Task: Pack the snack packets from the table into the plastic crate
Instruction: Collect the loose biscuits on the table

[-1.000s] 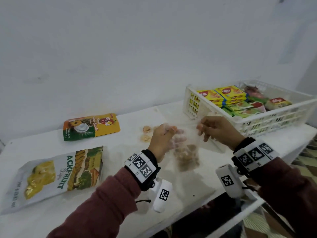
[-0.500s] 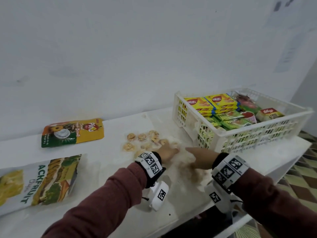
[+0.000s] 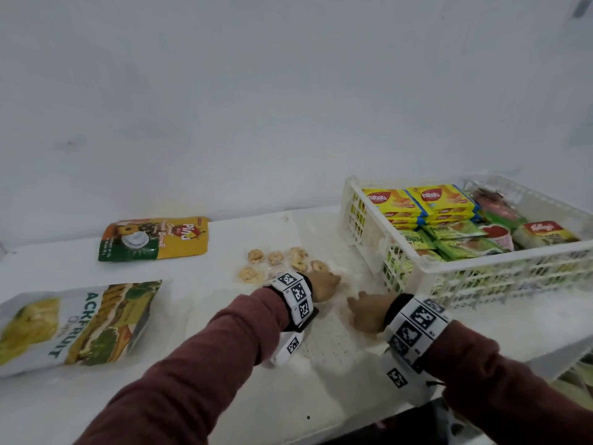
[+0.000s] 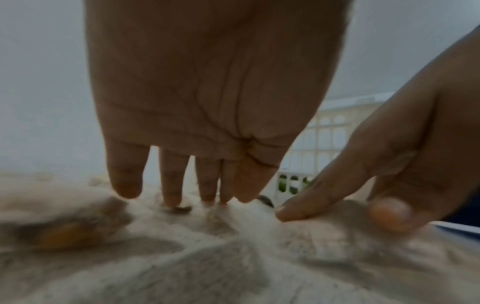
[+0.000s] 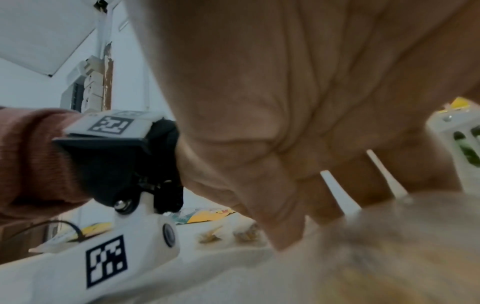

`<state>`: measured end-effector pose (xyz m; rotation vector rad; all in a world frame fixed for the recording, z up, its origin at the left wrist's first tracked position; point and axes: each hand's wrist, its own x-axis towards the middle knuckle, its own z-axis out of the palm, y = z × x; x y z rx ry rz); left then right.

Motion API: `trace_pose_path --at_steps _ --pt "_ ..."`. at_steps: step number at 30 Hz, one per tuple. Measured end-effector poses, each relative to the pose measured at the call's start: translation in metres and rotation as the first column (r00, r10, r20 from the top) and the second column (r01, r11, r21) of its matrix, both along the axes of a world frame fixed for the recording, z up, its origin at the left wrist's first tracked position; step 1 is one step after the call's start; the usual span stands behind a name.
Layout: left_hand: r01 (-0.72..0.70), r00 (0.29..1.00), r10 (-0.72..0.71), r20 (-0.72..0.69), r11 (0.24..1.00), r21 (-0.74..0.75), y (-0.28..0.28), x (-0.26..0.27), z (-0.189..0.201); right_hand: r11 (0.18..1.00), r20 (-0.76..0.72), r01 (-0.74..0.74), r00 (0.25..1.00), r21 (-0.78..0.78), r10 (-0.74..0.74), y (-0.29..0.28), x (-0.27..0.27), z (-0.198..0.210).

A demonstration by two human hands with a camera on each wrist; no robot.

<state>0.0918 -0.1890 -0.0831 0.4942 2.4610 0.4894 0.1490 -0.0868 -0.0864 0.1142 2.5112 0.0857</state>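
Note:
A clear plastic bag of round biscuits lies flat on the white table, left of the white plastic crate. My left hand rests on the bag, and the left wrist view shows its straight fingers touching the plastic. My right hand lies beside it with its fingers down on the same bag, and its index finger presses the film. A jackfruit chips bag and a yellow-green pineapple packet lie further left. Neither hand touches them.
The crate holds yellow wafer packs, green packets and a cereal pack. A white wall stands right behind the table. The table's front edge runs just below my right wrist, with tiled floor beyond it.
The clear bag was held up in both hands a second ago. It now lies on the table with both hands lowered flat onto it. My head has turned slightly left.

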Motion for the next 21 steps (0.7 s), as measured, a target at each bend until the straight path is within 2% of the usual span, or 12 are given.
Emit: trace_pose_path --at_steps 5,8,11,15,19,21 --pt "0.166 0.982 -0.179 -0.054 0.967 -0.195 0.001 -0.003 0.005 0.998 0.003 -0.025 1.000 0.063 0.025 -0.002 0.000 -0.003" --pt "0.162 0.981 -0.175 -0.079 0.976 -0.147 -0.003 -0.007 0.006 0.995 0.035 -0.073 0.997 0.073 0.071 -0.004 0.001 0.004" --pt "0.122 0.985 -0.123 -0.116 0.992 -0.020 -0.017 -0.007 0.016 0.991 0.010 -0.132 0.991 0.029 0.132 -0.007 -0.004 0.015" --pt "0.028 0.976 -0.001 -0.216 0.992 0.122 -0.066 -0.005 0.042 0.976 -0.186 -0.217 0.960 -0.028 0.208 -0.025 -0.013 0.038" --pt "-0.170 0.939 0.200 -0.280 0.977 0.125 -0.146 -0.003 0.062 0.904 -0.352 -0.386 0.885 -0.184 0.306 -0.069 -0.029 0.052" --pt "-0.285 0.907 0.288 -0.308 0.957 0.057 -0.187 0.000 0.062 0.836 -0.411 -0.499 0.828 -0.227 0.382 -0.098 -0.036 0.048"
